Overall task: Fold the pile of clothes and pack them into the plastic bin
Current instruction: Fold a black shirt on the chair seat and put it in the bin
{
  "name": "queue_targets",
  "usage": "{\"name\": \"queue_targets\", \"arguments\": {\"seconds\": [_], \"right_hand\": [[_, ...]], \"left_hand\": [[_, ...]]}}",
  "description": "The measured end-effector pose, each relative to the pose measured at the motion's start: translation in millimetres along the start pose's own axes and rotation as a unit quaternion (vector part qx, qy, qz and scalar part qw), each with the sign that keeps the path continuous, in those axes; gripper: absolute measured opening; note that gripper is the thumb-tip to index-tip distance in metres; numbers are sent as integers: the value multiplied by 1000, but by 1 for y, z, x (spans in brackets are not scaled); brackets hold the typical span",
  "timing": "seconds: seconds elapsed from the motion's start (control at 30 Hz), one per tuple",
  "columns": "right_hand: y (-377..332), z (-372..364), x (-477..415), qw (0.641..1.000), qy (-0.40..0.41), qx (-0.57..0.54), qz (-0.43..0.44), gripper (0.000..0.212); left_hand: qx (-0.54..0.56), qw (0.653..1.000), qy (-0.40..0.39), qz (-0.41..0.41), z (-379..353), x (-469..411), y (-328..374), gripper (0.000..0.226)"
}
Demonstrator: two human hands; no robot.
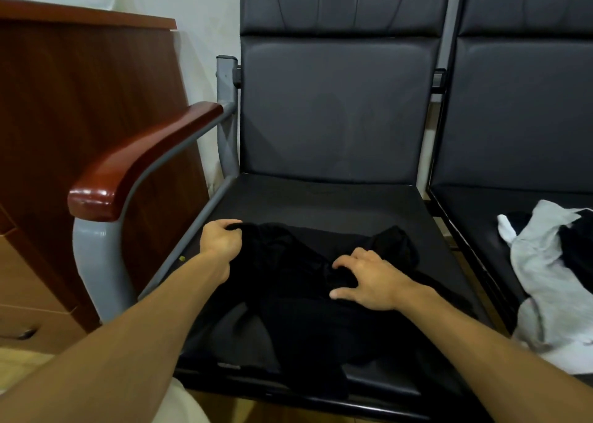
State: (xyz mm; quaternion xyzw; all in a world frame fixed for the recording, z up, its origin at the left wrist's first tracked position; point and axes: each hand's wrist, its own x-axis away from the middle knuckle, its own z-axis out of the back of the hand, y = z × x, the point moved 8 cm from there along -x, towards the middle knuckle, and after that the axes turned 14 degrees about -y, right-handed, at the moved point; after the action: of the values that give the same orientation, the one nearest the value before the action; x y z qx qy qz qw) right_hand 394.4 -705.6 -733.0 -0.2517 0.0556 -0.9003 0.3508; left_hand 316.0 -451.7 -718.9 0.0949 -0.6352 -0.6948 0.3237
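Note:
A black garment (298, 300) lies crumpled on the black seat (321, 198) of a chair in front of me. My left hand (221, 238) grips the garment's far left edge, fingers curled round the cloth near the seat's left rim. My right hand (369, 276) rests on the middle of the garment with fingers spread and slightly bent, pressing the cloth down. A pile of grey, white and black clothes (552, 271) lies on the neighbouring seat to the right. No plastic bin is in view.
A wooden armrest (134, 162) on a grey metal frame stands left of the seat. A brown wooden desk (73, 108) with drawers is further left. The chair's backrest (337, 108) rises behind the garment.

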Motion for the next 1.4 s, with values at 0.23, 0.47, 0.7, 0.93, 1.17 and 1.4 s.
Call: {"name": "queue_targets", "arguments": {"seconds": [0.23,0.47,0.7,0.93,1.17,1.4], "right_hand": [[40,47,17,939,239,-239,-57,17],[89,62,60,723,429,-526,-127,40],[90,51,68,757,350,-526,-170,42],[81,43,72,727,283,-615,-115,30],[84,43,74,800,235,-544,-90,11],[102,49,81,841,276,-452,-112,5]], "left_hand": [[-14,997,67,-31,13,-4,6,24],[-27,997,50,-60,6,-2,10,27],[-474,862,27,-180,-26,31,37,23],[-459,792,-344,-210,-124,72,11,21],[-545,740,-322,-226,-139,57,6,19],[-479,760,-376,-226,-152,62,2,7]]}}
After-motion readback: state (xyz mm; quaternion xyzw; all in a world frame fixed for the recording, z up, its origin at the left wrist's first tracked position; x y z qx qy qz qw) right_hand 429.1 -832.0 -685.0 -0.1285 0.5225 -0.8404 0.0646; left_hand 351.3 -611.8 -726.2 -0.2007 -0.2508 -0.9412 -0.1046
